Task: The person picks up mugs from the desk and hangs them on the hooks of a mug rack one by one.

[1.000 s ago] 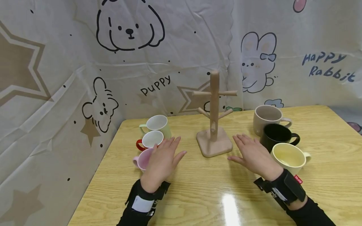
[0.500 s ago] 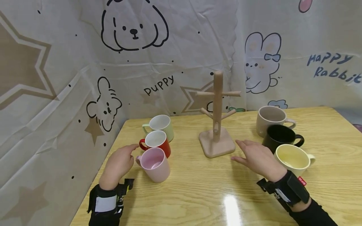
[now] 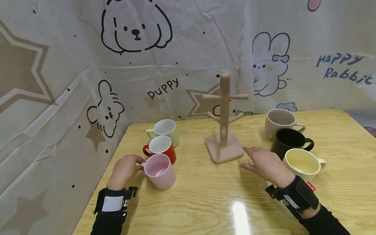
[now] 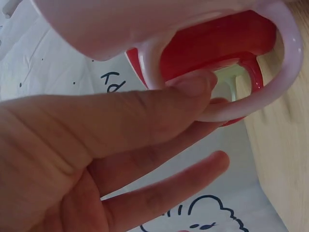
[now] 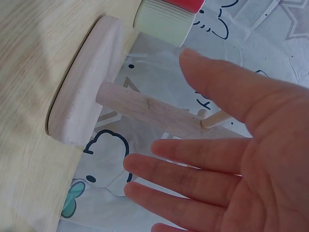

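At the left of the table my left hand (image 3: pixel 123 172) pinches the handle of a pink mug (image 3: pixel 162 176). In the left wrist view the thumb lies over the pale pink handle (image 4: pixel 285 63) and a finger sits behind it; another finger points away. The pink mug stands upright, in front of a red mug (image 3: pixel 169 154) with a white inside and a pale green mug (image 3: pixel 174 134). My right hand (image 3: pixel 268 165) holds nothing, its fingers extended, between the wooden mug tree (image 3: pixel 224 117) and the yellow mug (image 3: pixel 302 166). The tree's pegs are bare.
Behind the yellow mug stand a black mug (image 3: pixel 289 143) and a greyish mug (image 3: pixel 279 125), handles to the right. A printed cloth (image 3: pixel 191 39) hangs along the back and left of the wooden table (image 3: pixel 199 205).
My left hand has moved from over the pink mug round to its left side, passed near the red mug's handle, and now pinches the pink handle. The right hand has stayed put.
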A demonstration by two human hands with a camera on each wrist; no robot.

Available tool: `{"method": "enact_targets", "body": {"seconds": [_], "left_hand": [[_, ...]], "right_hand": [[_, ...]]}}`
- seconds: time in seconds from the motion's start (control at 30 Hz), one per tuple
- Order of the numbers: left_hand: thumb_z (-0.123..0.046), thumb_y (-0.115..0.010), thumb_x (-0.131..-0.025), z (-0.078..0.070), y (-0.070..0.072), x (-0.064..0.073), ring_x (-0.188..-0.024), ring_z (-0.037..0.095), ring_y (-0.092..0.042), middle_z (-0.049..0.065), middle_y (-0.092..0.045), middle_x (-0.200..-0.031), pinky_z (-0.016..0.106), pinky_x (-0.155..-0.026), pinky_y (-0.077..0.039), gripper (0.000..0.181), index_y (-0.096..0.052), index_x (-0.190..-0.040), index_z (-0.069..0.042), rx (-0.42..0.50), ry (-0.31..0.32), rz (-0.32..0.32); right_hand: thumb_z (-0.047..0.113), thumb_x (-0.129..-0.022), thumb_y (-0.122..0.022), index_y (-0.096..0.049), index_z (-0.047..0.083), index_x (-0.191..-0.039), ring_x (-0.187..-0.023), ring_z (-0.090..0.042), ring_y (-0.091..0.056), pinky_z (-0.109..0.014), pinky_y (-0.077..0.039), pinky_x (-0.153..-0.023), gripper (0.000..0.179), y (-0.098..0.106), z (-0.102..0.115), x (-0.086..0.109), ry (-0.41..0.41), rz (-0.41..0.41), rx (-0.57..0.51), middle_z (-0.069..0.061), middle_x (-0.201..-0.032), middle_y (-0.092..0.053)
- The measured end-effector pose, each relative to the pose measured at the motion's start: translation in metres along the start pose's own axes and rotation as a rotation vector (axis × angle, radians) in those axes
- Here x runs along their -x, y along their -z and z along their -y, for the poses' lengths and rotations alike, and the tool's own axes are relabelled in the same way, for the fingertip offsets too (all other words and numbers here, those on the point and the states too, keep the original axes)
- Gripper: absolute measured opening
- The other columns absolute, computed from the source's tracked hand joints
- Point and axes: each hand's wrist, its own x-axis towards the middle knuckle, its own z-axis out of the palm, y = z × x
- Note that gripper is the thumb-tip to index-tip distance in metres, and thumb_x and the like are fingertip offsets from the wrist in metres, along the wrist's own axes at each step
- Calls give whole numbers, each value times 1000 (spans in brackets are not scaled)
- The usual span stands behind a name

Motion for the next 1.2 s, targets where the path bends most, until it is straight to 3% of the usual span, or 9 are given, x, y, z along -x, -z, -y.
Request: {"method": "enact_targets", "body": {"seconds": [0.2,0.43,0.67,0.93,1.2], "left_hand": [[-11,-72,-77,-12,12,5,-77,23,-63,7,-71,-86,38,-66,-50,9,-74,-86,-10,-5,-34,-2],[-14,-70,-79,-38,26,7,-70,14,-55,1,-68,-79,30,-65,-46,9,-72,-86,-9,142,-169,-1],[-10,-70,-77,-41,24,6,-65,9,-49,-1,-65,-74,21,-58,-41,7,-72,-83,-8,223,-269,-56],[-11,-71,-76,-53,21,2,-68,10,-52,0,-68,-77,21,-61,-45,9,-73,-84,-8,269,-271,-59],[-14,-69,-80,-89,20,-7,-68,7,-57,1,-68,-78,18,-61,-49,10,-73,-87,-8,433,-298,-24]], "right_hand": [[40,-82,-66,-57,-1,-120,-93,-33,-64,-43,-54,-68,57,-1,-1,0,1,-3,0,-21,-108,-65],[39,-81,-66,-59,-1,-119,-86,-31,-65,-40,-54,-64,55,-2,-3,0,4,-16,9,-19,-103,-66],[39,-81,-67,-59,-1,-118,-87,-30,-65,-40,-54,-65,55,-3,-3,0,7,-15,5,-19,-103,-66],[39,-82,-66,-58,0,-119,-89,-31,-65,-40,-54,-64,55,0,-3,1,-6,-7,7,-19,-105,-66],[39,-82,-66,-58,0,-119,-90,-31,-65,-40,-54,-64,55,6,-4,2,-3,-24,-1,-19,-106,-66]]}}
